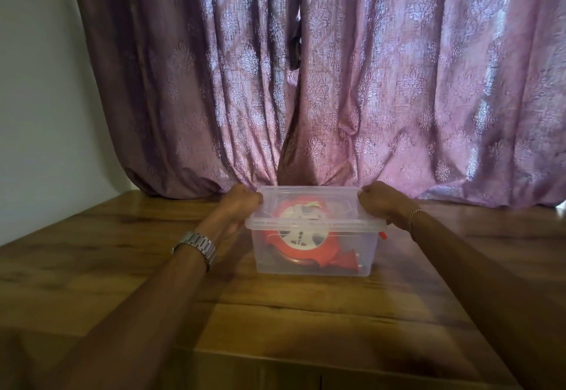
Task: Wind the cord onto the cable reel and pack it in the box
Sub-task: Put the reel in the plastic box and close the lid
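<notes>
A clear plastic box (312,262) stands on the wooden table, its clear lid (315,202) lying on top. Through the walls I see the red cable reel (301,244) with a white socket face lying inside; the cord itself is not clearly visible. My left hand (242,201) grips the lid's left edge with curled fingers. My right hand (381,202) grips the lid's right edge the same way. A small red clip (382,235) shows under the lid's right rim.
The wooden table (122,267) stretches wide around the box, its front edge near the bottom of the view. Purple patterned curtains (337,83) hang right behind the box, touching the tabletop. A white wall (36,83) is at left.
</notes>
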